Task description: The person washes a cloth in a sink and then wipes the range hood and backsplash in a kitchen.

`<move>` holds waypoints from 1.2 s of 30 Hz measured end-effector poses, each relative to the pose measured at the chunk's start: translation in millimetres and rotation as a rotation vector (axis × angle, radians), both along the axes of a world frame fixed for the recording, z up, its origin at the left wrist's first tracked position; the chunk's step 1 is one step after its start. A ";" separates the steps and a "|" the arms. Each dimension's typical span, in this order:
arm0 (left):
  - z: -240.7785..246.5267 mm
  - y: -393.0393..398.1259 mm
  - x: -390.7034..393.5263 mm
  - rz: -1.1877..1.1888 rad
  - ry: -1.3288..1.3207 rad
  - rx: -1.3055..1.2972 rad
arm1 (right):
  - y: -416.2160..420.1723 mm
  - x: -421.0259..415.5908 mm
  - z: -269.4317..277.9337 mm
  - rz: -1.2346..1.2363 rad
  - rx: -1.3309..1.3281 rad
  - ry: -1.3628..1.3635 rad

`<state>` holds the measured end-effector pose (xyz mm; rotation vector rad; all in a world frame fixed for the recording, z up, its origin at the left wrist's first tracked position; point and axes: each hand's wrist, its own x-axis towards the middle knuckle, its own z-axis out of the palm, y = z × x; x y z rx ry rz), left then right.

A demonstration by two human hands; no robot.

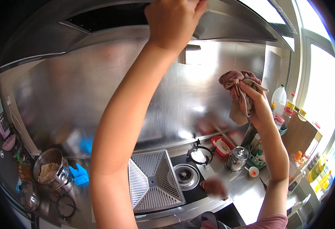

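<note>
My right hand point(253, 97) is raised before the embossed metal backsplash point(184, 94), its fingers closed on a crumpled, stained brownish-pink cloth point(239, 88). My left hand point(174, 20) reaches to the top edge of the view at the dark range hood point(233, 27); its fingertips are cut off, so what it holds or touches is hidden. Below my arms, a slatted metal hood filter point(156, 180) lies over the gas stove, beside an uncovered burner point(186, 176). A second bunched reddish cloth point(214, 187), partly blurred, rests at the stove's front right.
Left: a steel steamer pot point(51, 169), a blue plastic piece point(79, 174), a glass lid point(28, 194) and a pan support point(66, 206). Right: another pan support point(201, 155), a red basket point(222, 146), a lidded steel canister point(237, 160), a small bowl point(253, 171) and several bottles.
</note>
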<state>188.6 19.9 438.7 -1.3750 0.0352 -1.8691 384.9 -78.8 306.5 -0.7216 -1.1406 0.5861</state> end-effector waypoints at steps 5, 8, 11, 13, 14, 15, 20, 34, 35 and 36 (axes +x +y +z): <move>1.5 2.5 6.4 -0.009 0.010 -0.002 | 5.0 -0.8 0.6 0.038 0.010 -0.008; 2.0 2.7 9.4 -0.004 -0.002 0.003 | 3.6 -5.0 2.3 0.005 -0.003 0.015; 3.4 4.3 12.3 0.013 -0.009 0.018 | 0.6 -0.8 3.6 0.032 0.011 -0.006; 4.2 5.1 15.5 0.019 -0.001 0.014 | -1.2 -3.8 4.9 0.028 0.019 -0.004; 3.6 5.6 16.0 0.007 -0.007 0.013 | -1.5 -5.2 5.2 0.025 0.023 -0.003; 3.4 5.5 16.4 -0.006 -0.012 0.013 | -1.0 -5.7 5.1 0.021 0.036 0.002; 2.6 7.4 22.0 -0.002 -0.034 -0.035 | 3.2 3.6 4.7 0.033 0.008 -0.006; -17.8 18.7 4.0 0.008 -0.003 -0.052 | 20.2 -6.9 53.1 -0.052 0.483 -0.009; -22.3 25.3 0.9 0.004 -0.034 -0.043 | 25.7 -6.0 66.5 -0.067 0.597 0.024; -27.6 34.5 -6.0 0.010 -0.069 -0.035 | 30.6 -10.6 78.1 0.008 0.649 0.053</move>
